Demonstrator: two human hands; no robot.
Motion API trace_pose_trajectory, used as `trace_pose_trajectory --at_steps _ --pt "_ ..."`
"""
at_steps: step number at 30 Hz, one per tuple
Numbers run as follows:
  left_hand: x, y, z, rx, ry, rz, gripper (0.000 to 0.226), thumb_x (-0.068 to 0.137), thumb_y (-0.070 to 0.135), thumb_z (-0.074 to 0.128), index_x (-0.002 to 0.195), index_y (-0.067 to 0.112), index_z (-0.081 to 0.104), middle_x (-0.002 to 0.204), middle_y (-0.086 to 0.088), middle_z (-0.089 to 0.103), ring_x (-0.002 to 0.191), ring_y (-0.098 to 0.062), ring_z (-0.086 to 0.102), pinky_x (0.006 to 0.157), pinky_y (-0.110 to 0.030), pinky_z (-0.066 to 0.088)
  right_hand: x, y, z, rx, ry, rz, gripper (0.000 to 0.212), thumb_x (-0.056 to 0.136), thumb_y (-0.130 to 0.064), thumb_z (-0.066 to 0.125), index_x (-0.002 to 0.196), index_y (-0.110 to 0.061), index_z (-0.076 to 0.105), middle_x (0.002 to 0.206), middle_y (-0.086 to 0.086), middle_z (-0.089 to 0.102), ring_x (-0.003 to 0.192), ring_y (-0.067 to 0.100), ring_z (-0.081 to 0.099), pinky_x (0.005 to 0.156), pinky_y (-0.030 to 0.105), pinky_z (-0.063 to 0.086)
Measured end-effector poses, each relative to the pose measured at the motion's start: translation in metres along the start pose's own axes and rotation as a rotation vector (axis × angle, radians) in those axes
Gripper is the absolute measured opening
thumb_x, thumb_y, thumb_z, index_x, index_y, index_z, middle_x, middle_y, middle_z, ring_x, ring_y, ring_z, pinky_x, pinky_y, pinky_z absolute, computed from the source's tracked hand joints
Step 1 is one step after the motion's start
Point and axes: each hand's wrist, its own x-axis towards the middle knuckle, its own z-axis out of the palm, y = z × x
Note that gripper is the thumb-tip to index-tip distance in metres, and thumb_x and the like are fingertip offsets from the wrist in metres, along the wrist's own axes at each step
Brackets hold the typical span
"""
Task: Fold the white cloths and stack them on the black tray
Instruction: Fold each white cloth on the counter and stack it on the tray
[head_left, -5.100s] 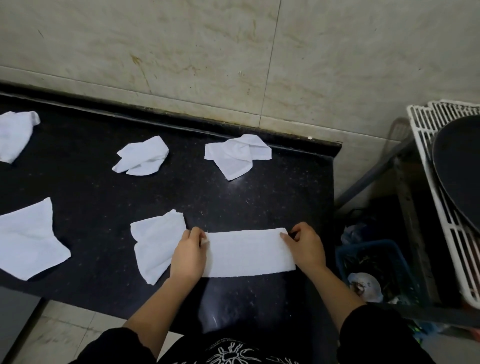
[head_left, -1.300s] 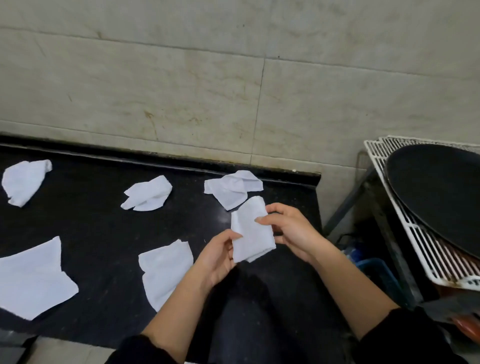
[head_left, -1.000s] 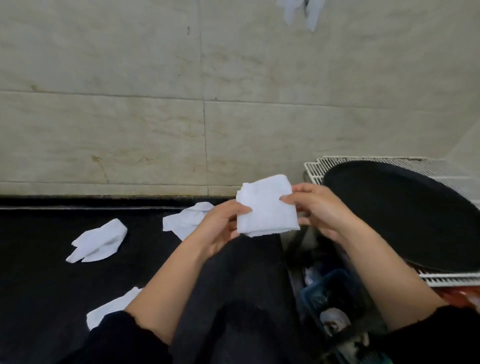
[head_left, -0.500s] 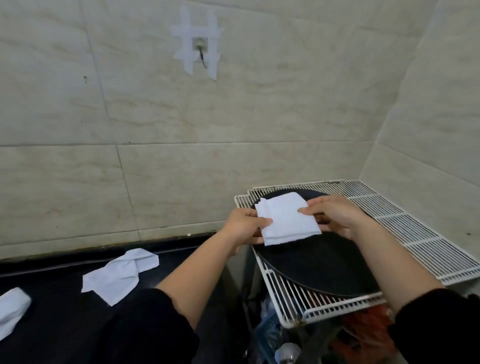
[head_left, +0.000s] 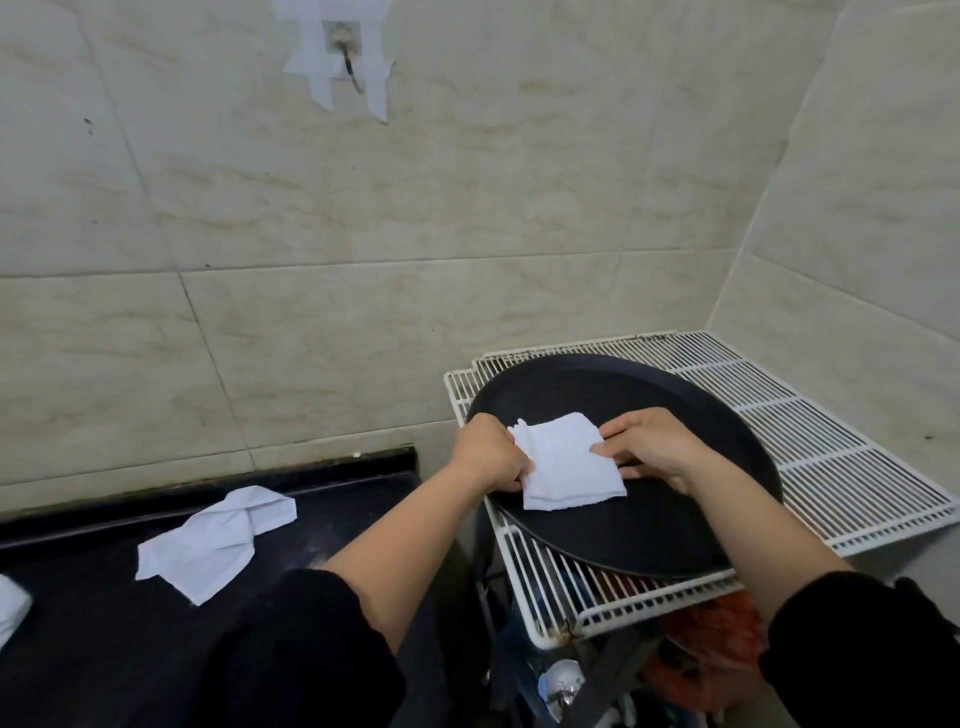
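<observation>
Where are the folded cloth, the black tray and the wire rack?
folded cloth (head_left: 566, 467), head view, its top face
black tray (head_left: 623, 535), head view, bare front floor
wire rack (head_left: 831, 467), head view, bare right grid

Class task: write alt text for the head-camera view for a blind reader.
The left hand and right hand hold a folded white cloth over a black tray on a white wire rack. A crumpled white cloth lies on the black counter at left.

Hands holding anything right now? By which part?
Yes, the folded white cloth, over the black tray. The left hand grips its left edge and the right hand pinches its right edge.
</observation>
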Motion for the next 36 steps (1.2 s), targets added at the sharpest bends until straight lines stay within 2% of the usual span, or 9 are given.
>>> trace_pose_trajectory --at_steps 5,8,11,16,18,20,29,33,36 --pt "0.003 -0.003 0.0 0.214 0.042 0.014 0.006 0.082 0.001 0.067 0.086 -0.002 0.067 0.087 -0.019 0.065 0.082 -0.031 0.065 0.084 -0.046 0.057 0.001 0.005 0.006 -0.11 0.046 -0.069 0.019 0.076 -0.002 0.077 0.092 -0.005 0.069 0.093 0.012 0.071 0.085 0.023 0.069 0.064 0.028 0.055" --pt "0.002 -0.006 0.001 0.359 0.103 0.065 0.021 0.082 0.008 0.068 0.067 0.004 0.054 0.068 -0.006 0.054 0.069 -0.024 0.059 0.051 -0.03 0.046 0.001 0.007 0.01 -0.143 0.085 -0.137 0.018 0.074 -0.003 0.079 0.088 -0.007 0.069 0.09 0.012 0.072 0.085 0.026 0.069 0.07 0.032 0.056" --pt "0.001 -0.008 0.002 0.387 0.16 0.104 0.04 0.082 0.007 0.068 0.057 0.012 0.036 0.06 -0.001 0.04 0.053 -0.013 0.04 0.041 -0.023 0.025 0.0 0.007 0.013 -0.212 0.129 -0.173 0.019 0.072 -0.006 0.081 0.086 -0.009 0.069 0.084 0.009 0.072 0.083 0.024 0.069 0.078 0.036 0.057" --pt "-0.002 -0.014 -0.002 0.367 0.176 0.174 0.031 0.081 0.008 0.067 0.063 0.01 0.042 0.064 -0.005 0.049 0.058 -0.018 0.048 0.048 -0.026 0.039 -0.006 -0.001 0.018 -0.368 0.245 -0.28 0.02 0.072 -0.012 0.081 0.085 -0.016 0.066 0.083 -0.003 0.066 0.084 0.013 0.064 0.066 0.02 0.045" --pt "-0.006 -0.016 -0.009 0.317 0.206 0.246 0.009 0.082 0.01 0.067 0.085 0.014 0.06 0.082 -0.009 0.064 0.076 -0.022 0.06 0.065 -0.031 0.048 -0.01 -0.012 0.026 -0.399 0.312 -0.377 0.019 0.075 -0.012 0.078 0.088 -0.016 0.066 0.088 -0.004 0.065 0.082 0.009 0.06 0.066 0.019 0.042" --pt "-0.009 -0.02 -0.019 0.265 0.277 0.311 0.024 0.084 0.014 0.067 0.108 0.014 0.067 0.097 -0.004 0.067 0.086 -0.017 0.061 0.072 -0.024 0.045 -0.016 -0.027 0.038 -0.405 0.339 -0.458 0.018 0.078 -0.013 0.075 0.093 -0.016 0.066 0.093 -0.002 0.064 0.084 0.011 0.059 0.074 0.023 0.044" --pt "-0.054 -0.102 -0.119 0.096 0.588 0.216 0.023 0.079 0.009 0.063 0.098 0.018 0.072 0.085 0.01 0.063 0.067 -0.005 0.057 0.059 -0.015 0.036 -0.062 -0.077 0.185 -0.294 0.045 -0.713 0.016 0.076 -0.009 0.072 0.086 -0.02 0.065 0.071 -0.014 0.058 0.066 0.004 0.054 0.061 0.006 0.038" --pt "-0.091 -0.176 -0.159 0.07 0.645 0.087 0.018 0.08 0.005 0.061 0.09 0.019 0.067 0.086 0.007 0.064 0.067 0.003 0.056 0.058 -0.004 0.04 -0.077 -0.058 0.276 -0.364 -0.142 -0.695 0.012 0.078 -0.011 0.072 0.088 -0.016 0.067 0.075 -0.009 0.062 0.07 0.01 0.057 0.065 0.017 0.042" --pt "-0.122 -0.245 -0.186 0.11 0.668 -0.078 0.017 0.081 0.008 0.061 0.094 0.013 0.069 0.098 0.001 0.068 0.08 -0.012 0.062 0.071 -0.02 0.046 -0.092 -0.032 0.345 -0.438 -0.291 -0.618 0.011 0.079 -0.013 0.07 0.09 -0.014 0.067 0.083 -0.004 0.064 0.076 0.013 0.06 0.07 0.024 0.046"
